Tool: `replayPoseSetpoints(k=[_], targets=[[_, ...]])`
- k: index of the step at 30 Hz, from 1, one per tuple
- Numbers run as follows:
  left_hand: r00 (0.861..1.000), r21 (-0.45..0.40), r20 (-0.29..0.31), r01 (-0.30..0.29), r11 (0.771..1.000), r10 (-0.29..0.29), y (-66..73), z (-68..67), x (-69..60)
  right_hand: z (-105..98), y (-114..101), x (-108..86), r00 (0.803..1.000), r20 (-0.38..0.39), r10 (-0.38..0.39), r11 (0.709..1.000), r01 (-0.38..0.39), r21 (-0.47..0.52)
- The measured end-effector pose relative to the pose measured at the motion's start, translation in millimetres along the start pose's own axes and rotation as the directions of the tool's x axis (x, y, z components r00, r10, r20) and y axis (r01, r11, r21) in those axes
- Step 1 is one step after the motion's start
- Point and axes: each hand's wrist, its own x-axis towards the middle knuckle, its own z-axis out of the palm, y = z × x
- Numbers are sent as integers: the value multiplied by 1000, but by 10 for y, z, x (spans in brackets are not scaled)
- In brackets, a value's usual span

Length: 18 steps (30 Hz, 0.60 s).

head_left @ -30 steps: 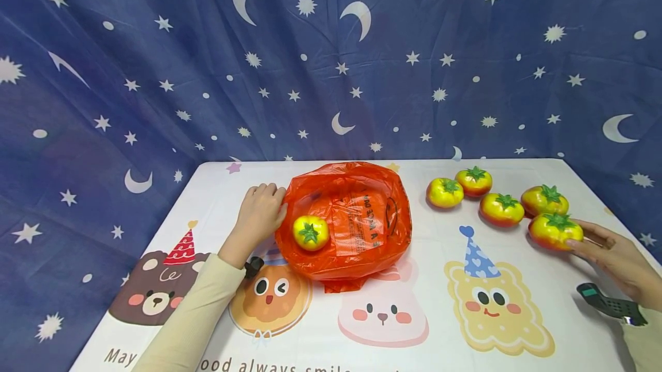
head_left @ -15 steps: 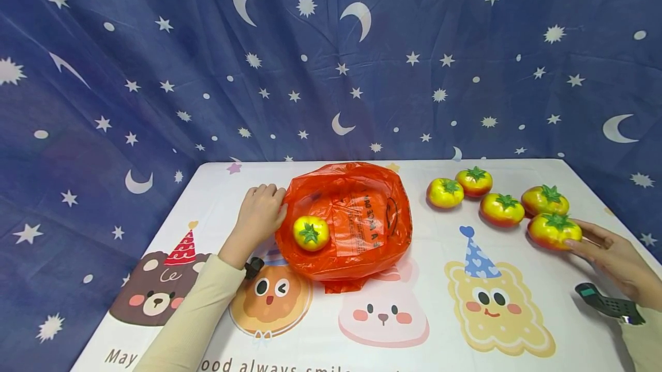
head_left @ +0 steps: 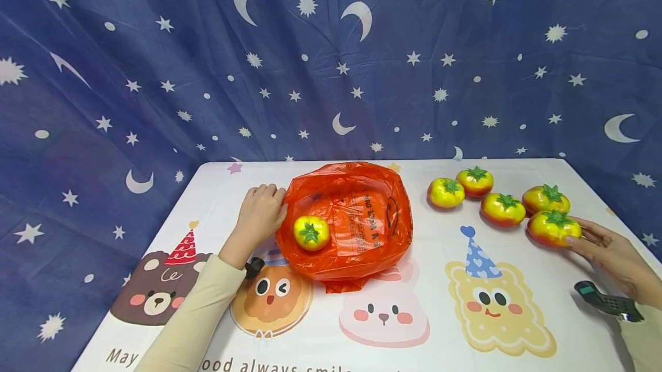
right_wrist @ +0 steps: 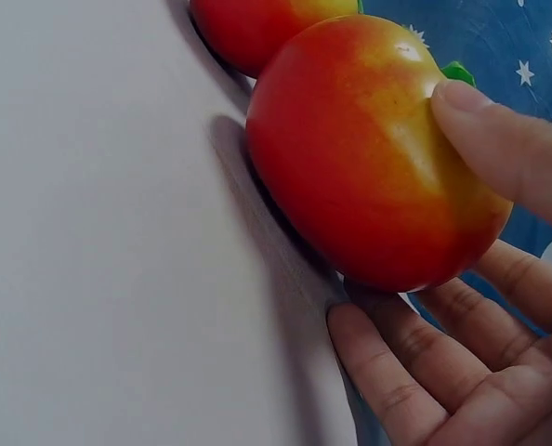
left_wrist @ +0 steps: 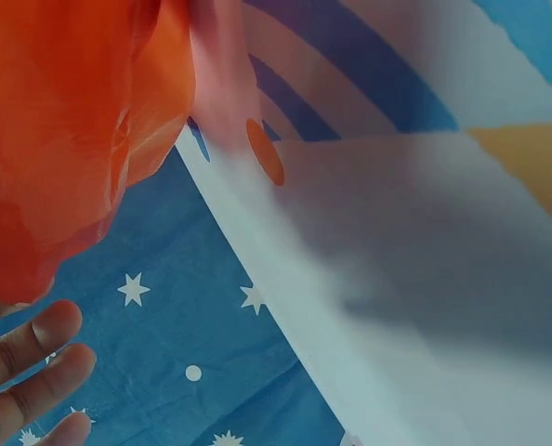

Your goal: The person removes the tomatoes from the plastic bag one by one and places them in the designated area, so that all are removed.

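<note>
A red plastic bag [head_left: 385,260] stands with its mouth wide open at the middle of the table, black print on its inside. One yellow toy tomato [head_left: 311,233] lies within it, at the left. My left hand [head_left: 262,211] holds the bag's left rim; in the left wrist view one finger goes behind the plastic and the others are loosely bent. At the right, my right hand [head_left: 612,251] grips a red-and-yellow toy tomato [right_wrist: 369,158], thumb on its upper side and fingers beneath. The table-side contact of this tomato is hard to judge.
Several more toy tomatoes stand at the back right: one [head_left: 546,202] right behind the gripped one, another [head_left: 502,211] to its left, and a pair farther back [head_left: 445,194]. A cartoon-printed white cloth [head_left: 439,314] covers the table. A blue starry curtain [head_left: 331,102] hangs behind.
Over the last second my right hand and its tomato have shifted very slightly left and up in the head view. My left hand and the bag look the same.
</note>
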Motion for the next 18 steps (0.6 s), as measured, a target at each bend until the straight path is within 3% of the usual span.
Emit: replayPoseSetpoints(k=[8, 18], targets=[[1000, 0, 6, 3, 1000, -3, 7, -1, 6, -14, 48, -2, 1000, -2, -27, 998, 26, -62], [1000, -5, 20, 11, 1000, -11, 4, 2, 7, -14, 133, 10, 998, -25, -58, 998, 58, 4]])
